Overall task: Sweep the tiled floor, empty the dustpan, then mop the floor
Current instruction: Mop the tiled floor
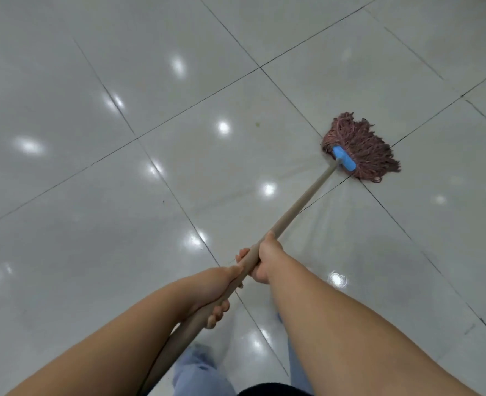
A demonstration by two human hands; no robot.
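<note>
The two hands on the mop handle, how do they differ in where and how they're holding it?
The right hand grips the mop handle farther down, nearer the mop head; the left hand grips nearer the person's body. The right hand wraps from the right side, fingertips showing on the left; the left hand's fingers curl underneath, showing on the right. Both are closed firmly round the handle.

Floor (93, 81): glossy pale grey tile, smooth, mirror-like light spots, thin dark grout lines; wet sheen streaks just behind mop head. Mop head (363, 147): matt reddish-brown cloth yarn, shaggy. Clamp (344, 158) on mop head: smooth blue plastic. Handle (301, 205): matt beige, smooth, wood-like.
</note>
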